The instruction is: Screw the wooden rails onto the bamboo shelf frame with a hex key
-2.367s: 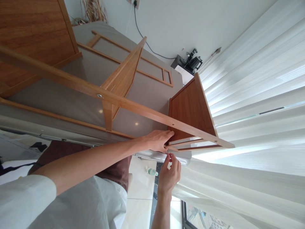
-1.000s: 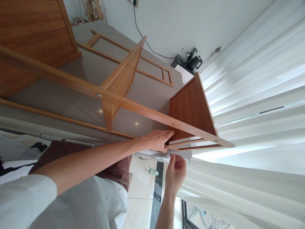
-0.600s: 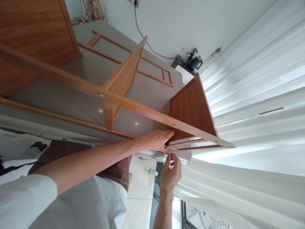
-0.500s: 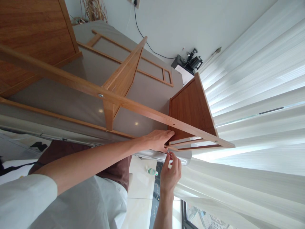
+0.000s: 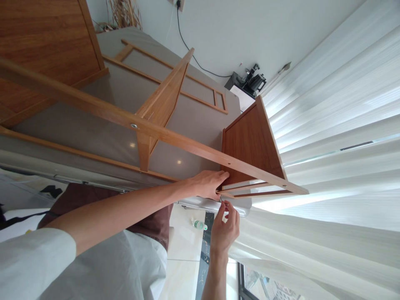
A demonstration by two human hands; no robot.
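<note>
A wooden frame [image 5: 187, 146] of slim rails stands on the grey table, with upright wooden panels against it. Near its right end, my left hand [image 5: 208, 183] is closed around the lower corner, the thumb and fingers on the frame and the right panel [image 5: 250, 141]. Just below that corner, my right hand [image 5: 225, 223] pinches a small thin metal piece [image 5: 221, 199] between thumb and forefinger, its tip at the frame's edge. Most of this piece is hidden by the fingers. A round metal fastener [image 5: 133, 126] sits in the upper rail.
A middle panel [image 5: 165, 96] and a large left panel [image 5: 46, 50] stand on the table [image 5: 200, 125]. Behind them lies a flat ladder-like wooden frame [image 5: 203, 98]. White curtains [image 5: 343, 166] hang at the right. A plastic bottle [image 5: 198, 224] is on the floor below.
My right hand has turned slightly and shifted a little right and down, still pinching the small piece. My left hand keeps its place on the frame.
</note>
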